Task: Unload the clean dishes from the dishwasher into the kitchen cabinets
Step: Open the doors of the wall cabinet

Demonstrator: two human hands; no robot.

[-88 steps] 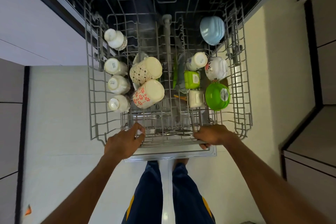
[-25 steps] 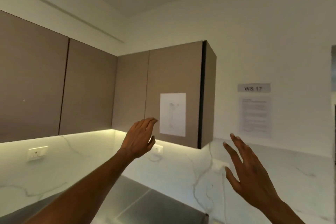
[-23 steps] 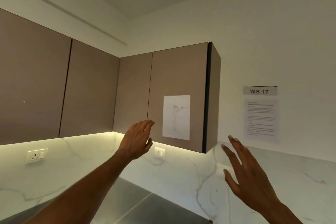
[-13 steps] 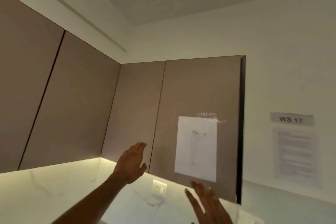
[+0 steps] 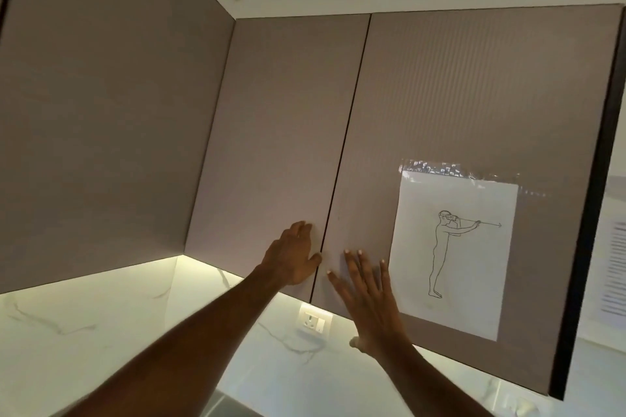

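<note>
Two taupe wall-cabinet doors fill the view, both closed. My left hand (image 5: 293,256) lies flat with straight fingers on the left door (image 5: 277,132), near its lower right corner by the centre gap. My right hand (image 5: 367,291) is spread flat on the right door (image 5: 474,95), low and just right of the gap. Neither hand holds anything. No dishes and no dishwasher are in sight.
A taped sheet with a line drawing of a standing figure (image 5: 457,257) hangs on the right door. Another cabinet run (image 5: 101,112) meets these doors at the corner on the left. Below are a lit marble backsplash (image 5: 84,332) and a wall socket (image 5: 315,322).
I have turned from the pulled-out dishwasher rack up to the wall cabinets. Both empty hands rose and moved forward until they came to rest on the two doors.
</note>
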